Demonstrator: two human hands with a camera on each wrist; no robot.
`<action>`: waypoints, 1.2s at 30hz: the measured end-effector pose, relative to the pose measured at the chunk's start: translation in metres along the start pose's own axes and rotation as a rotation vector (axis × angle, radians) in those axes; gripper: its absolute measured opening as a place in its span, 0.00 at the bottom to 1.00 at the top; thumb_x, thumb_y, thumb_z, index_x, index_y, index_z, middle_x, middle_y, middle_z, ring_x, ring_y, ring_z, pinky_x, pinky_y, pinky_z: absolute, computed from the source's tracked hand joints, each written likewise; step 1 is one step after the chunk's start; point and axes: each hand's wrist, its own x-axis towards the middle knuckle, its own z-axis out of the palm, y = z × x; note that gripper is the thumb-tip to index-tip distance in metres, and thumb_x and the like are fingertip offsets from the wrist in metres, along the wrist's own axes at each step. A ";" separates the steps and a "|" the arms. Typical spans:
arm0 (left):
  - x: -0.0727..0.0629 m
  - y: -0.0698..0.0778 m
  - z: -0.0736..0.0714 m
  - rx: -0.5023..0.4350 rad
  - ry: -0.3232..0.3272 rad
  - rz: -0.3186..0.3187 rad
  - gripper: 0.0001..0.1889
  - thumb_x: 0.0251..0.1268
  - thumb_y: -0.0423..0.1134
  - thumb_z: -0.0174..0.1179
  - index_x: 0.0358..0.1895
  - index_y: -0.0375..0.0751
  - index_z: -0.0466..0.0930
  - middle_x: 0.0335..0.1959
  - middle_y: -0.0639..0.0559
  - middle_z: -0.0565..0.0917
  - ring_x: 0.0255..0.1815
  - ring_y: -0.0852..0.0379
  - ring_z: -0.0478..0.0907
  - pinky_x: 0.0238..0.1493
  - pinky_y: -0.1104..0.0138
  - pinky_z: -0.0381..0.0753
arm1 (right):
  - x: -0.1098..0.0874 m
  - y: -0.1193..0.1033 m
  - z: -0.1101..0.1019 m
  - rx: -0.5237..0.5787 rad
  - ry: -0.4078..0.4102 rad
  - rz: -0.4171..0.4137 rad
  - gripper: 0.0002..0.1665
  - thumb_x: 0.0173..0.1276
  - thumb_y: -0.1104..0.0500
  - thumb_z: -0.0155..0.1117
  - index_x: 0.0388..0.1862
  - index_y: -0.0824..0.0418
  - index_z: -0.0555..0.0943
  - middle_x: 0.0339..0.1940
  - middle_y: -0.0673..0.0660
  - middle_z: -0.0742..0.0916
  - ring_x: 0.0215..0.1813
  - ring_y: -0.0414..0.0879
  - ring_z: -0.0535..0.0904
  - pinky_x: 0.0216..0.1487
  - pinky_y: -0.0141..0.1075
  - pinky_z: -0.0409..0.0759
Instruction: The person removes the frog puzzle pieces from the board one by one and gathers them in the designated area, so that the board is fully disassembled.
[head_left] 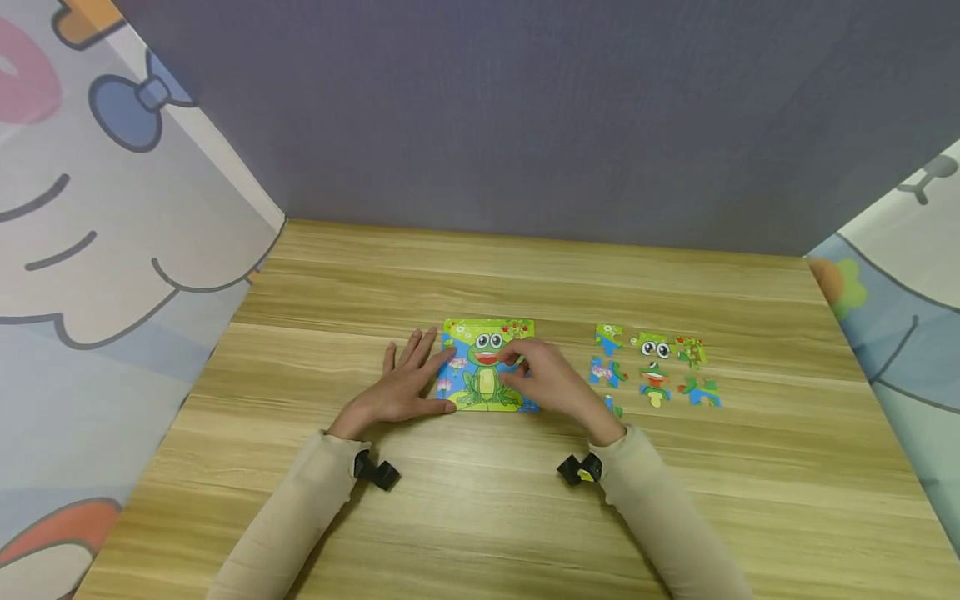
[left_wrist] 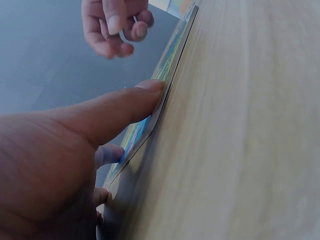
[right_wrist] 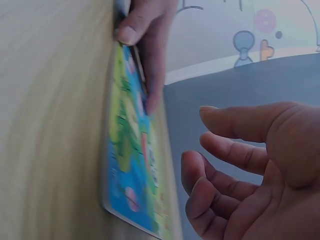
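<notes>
A flat frog jigsaw board (head_left: pixel 487 379) lies on the table between the two hands. My left hand (head_left: pixel 397 390) rests at its left side, fingers spread, with the thumb (left_wrist: pixel 142 97) pressing the near edge and a fingertip on the left border. Over the board's right part hovers my right hand (head_left: pixel 551 379). Its fingers are loosely bent, and in the right wrist view the thumb (right_wrist: pixel 235 122) stands apart from the fingers with nothing between them. The frog picture (right_wrist: pixel 132 125) shows beside that hand, raised off the surface.
Several loose jigsaw pieces lie right of the board, among them one with eyes (head_left: pixel 655 348), one with a red mouth (head_left: pixel 655 377) and a blue-green one (head_left: pixel 703 392). The right forearm passes close to the nearest piece (head_left: pixel 613 407). A grey panel (head_left: pixel 525 125) stands behind the wooden table (head_left: pixel 480 517).
</notes>
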 end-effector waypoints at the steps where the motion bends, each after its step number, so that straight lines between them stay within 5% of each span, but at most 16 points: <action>1: 0.000 0.000 0.000 0.003 -0.002 -0.001 0.48 0.66 0.56 0.64 0.82 0.48 0.47 0.84 0.39 0.30 0.84 0.36 0.24 0.74 0.32 0.20 | 0.002 0.000 0.003 -0.002 -0.003 0.007 0.16 0.67 0.63 0.68 0.53 0.66 0.83 0.48 0.63 0.87 0.36 0.44 0.80 0.41 0.34 0.80; 13: 0.000 -0.001 0.000 0.010 0.002 0.006 0.47 0.66 0.57 0.63 0.82 0.48 0.47 0.84 0.38 0.31 0.84 0.35 0.24 0.74 0.32 0.20 | 0.007 0.007 0.025 -0.046 -0.025 0.029 0.28 0.63 0.61 0.74 0.62 0.63 0.80 0.44 0.57 0.84 0.32 0.38 0.73 0.51 0.41 0.78; 16: 0.000 -0.001 0.000 0.006 0.010 0.015 0.47 0.66 0.57 0.63 0.82 0.47 0.48 0.84 0.37 0.31 0.84 0.34 0.25 0.73 0.31 0.20 | 0.007 0.007 0.027 -0.086 -0.024 0.074 0.31 0.60 0.59 0.76 0.63 0.62 0.80 0.41 0.56 0.81 0.34 0.41 0.72 0.47 0.38 0.73; 24: 0.000 0.000 0.000 0.005 0.015 0.015 0.47 0.67 0.56 0.64 0.81 0.46 0.49 0.83 0.36 0.32 0.84 0.34 0.25 0.73 0.31 0.20 | 0.007 0.001 0.033 -0.197 -0.006 0.143 0.28 0.53 0.57 0.82 0.52 0.67 0.85 0.48 0.57 0.80 0.37 0.41 0.75 0.43 0.36 0.77; 36: 0.000 -0.002 0.001 0.020 0.017 0.013 0.47 0.66 0.56 0.64 0.81 0.46 0.49 0.83 0.36 0.32 0.83 0.33 0.25 0.73 0.31 0.21 | 0.008 0.000 0.036 -0.169 -0.001 0.184 0.23 0.54 0.57 0.81 0.47 0.62 0.82 0.46 0.56 0.78 0.39 0.45 0.72 0.45 0.39 0.76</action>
